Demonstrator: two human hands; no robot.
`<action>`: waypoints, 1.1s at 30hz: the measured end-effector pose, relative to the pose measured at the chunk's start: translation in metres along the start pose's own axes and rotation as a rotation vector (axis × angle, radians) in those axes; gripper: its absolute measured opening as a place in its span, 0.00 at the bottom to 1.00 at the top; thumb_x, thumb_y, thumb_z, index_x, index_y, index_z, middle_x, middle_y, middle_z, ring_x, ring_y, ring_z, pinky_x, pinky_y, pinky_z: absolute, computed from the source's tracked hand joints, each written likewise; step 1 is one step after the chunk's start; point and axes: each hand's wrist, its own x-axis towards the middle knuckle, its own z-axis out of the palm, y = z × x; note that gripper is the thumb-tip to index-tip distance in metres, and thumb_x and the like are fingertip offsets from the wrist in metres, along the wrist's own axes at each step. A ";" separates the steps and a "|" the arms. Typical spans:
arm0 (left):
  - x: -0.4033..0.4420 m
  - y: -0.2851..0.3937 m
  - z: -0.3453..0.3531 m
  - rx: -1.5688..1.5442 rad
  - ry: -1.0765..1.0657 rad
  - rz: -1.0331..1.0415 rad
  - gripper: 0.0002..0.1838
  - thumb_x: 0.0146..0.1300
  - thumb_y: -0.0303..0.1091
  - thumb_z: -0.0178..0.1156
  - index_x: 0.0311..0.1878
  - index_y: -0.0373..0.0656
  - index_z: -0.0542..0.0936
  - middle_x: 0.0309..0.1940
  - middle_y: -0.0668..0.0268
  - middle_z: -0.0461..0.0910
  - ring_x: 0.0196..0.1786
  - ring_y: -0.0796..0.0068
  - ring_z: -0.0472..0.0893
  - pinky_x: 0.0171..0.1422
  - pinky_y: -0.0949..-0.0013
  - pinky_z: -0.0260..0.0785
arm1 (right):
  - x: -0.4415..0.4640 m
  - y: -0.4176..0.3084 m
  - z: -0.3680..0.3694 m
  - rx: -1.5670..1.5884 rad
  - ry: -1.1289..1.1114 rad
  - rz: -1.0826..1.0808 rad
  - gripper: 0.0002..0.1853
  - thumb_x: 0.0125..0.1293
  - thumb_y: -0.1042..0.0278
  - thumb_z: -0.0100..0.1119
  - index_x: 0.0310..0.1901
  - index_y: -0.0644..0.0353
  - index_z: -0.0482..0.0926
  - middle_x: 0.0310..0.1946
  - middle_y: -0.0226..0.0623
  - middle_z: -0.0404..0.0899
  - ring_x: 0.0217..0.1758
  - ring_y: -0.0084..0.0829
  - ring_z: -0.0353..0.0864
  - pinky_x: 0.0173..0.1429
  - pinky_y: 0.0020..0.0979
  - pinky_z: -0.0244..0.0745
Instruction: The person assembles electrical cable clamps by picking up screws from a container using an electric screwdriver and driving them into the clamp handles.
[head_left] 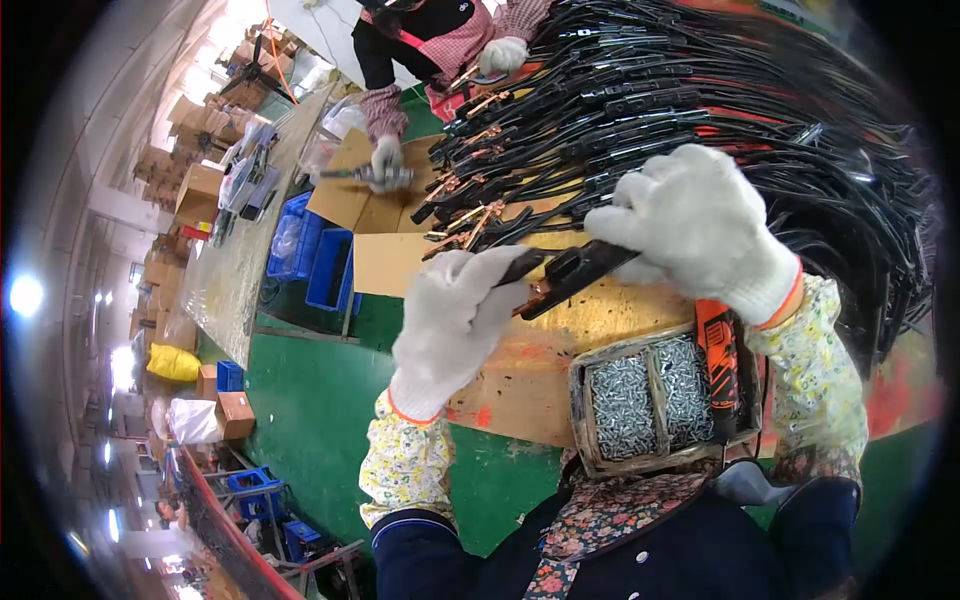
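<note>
In white knitted gloves, both my hands are over the wooden bench. A black cable clamp [578, 282] with copper-coloured metal at its near end lies slanted between them. My left hand [452, 325] is closed on the clamp's left end, its fingers partly hiding the copper. My right hand [700, 225] grips the other end, thumb and fingers bent round the black body. Close below is a divided tray [582, 425] of small silver screws [622, 405]. An orange and black power screwdriver [717, 345] stands at the tray's right side, near my right wrist.
Rows of similar black clamps with cables [640, 100] cover the far bench [530, 385]. Across it, a co-worker's gloved hand [388, 165] holds a tool above an open cardboard box [385, 262]. Blue crates [328, 270] stand left, near a long table [235, 270].
</note>
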 end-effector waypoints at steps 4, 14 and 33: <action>-0.012 0.012 0.041 -0.283 0.173 -0.132 0.16 0.58 0.23 0.64 0.51 0.37 0.85 0.44 0.59 0.83 0.50 0.66 0.79 0.58 0.66 0.70 | -0.003 -0.011 0.004 -0.103 0.082 -0.065 0.06 0.53 0.58 0.66 0.31 0.46 0.81 0.28 0.24 0.79 0.42 0.28 0.84 0.46 0.34 0.80; -0.018 -0.001 0.106 -0.779 -0.367 -0.429 0.37 0.77 0.67 0.34 0.65 0.39 0.68 0.37 0.60 0.81 0.33 0.74 0.80 0.39 0.70 0.72 | -0.052 -0.014 0.009 0.252 0.395 0.098 0.11 0.51 0.64 0.72 0.36 0.50 0.82 0.33 0.26 0.83 0.44 0.29 0.83 0.64 0.40 0.73; 0.004 0.056 0.139 -0.485 0.215 0.242 0.20 0.70 0.24 0.60 0.64 0.37 0.75 0.52 0.47 0.81 0.53 0.60 0.84 0.55 0.64 0.75 | -0.034 -0.022 0.047 2.154 1.150 0.919 0.06 0.75 0.66 0.59 0.47 0.54 0.74 0.32 0.25 0.73 0.27 0.15 0.68 0.29 0.20 0.69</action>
